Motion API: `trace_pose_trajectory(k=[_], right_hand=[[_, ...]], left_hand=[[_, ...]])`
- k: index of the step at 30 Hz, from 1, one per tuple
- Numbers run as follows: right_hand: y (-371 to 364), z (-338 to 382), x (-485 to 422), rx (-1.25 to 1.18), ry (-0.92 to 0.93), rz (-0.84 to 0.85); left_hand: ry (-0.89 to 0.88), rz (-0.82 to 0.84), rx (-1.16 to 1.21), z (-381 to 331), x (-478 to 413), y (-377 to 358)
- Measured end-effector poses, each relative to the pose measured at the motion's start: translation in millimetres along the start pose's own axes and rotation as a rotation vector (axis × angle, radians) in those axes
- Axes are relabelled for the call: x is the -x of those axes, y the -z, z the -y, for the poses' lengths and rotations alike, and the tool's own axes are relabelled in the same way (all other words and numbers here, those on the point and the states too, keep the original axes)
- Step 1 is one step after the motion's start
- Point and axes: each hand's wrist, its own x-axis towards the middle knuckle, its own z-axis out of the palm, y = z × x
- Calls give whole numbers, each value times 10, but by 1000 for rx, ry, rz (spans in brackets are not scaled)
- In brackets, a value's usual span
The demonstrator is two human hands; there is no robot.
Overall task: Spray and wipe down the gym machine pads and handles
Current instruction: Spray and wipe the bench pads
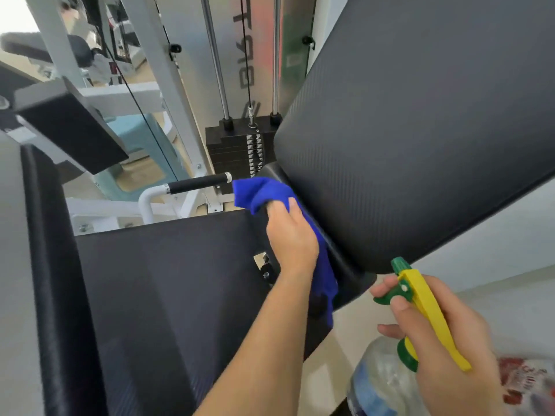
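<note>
I judge that wiping is the step in hand. The big back pad (420,130) leans over the seat pad (165,280), and the left hand (289,235) grips the blue cloth (258,193) against the seam between them. The right hand (444,334) clasps the spray bottle (381,382), nozzle toward the back pad; whether the trigger is squeezed I cannot tell. Next, I think, the cloth should sweep the wide pad faces, then the black handle (198,184) beyond. The weight stack (231,151) behind does not block.
</note>
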Motion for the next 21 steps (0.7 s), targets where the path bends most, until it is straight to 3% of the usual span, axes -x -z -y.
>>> trace_pose_trajectory(k=[2,5,14,17,21], right_hand=[[36,-135,-5,12,3,-1],[36,-237,13,10,-20,9],[-40,-397,-135,181,-19,106],[-134,-510,-206,286,-7,201],[-320,-629,-199,352,-21,226]], left_hand=[[117,30,5,-16,-351,-61],[106,31,55,119,-548,-185],[-9,174,-44,696,742,48],[157,170,19,793,1008,299],[508,-29,333,672,903,625]])
